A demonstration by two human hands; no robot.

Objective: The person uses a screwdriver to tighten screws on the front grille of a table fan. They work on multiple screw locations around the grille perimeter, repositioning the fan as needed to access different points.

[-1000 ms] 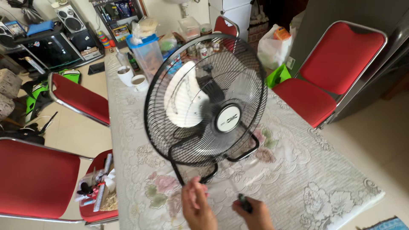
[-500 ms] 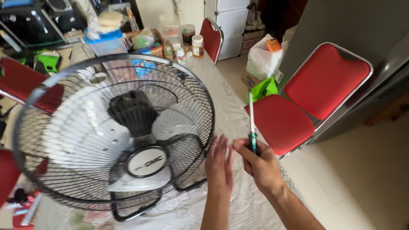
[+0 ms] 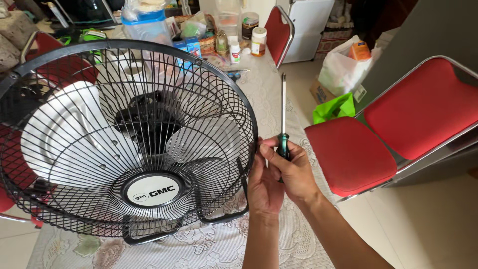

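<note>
A black wire fan guard (image 3: 251, 115) with white blades (image 3: 64, 144) behind it stands on a table under a lace cloth (image 3: 199, 249). Its round centre cap (image 3: 153, 190) faces me. My right hand (image 3: 296, 172) grips the green handle of a screwdriver (image 3: 283, 107), shaft pointing straight up, just right of the guard. Partly behind the right hand, my left hand (image 3: 261, 192) has its fingers on the guard's right rim.
Jars (image 3: 258, 41), a clear plastic tub (image 3: 147, 22) and small bottles crowd the far end of the table. A red chair (image 3: 423, 109) stands to the right, another red chair (image 3: 276, 30) at the far end. White bag (image 3: 343, 65) and green bag (image 3: 333, 107) lie on the floor.
My view has closed in on the fan. The screwdriver came up from low on the table to upright beside the guard. My left hand went from spread fingers to the guard's rim.
</note>
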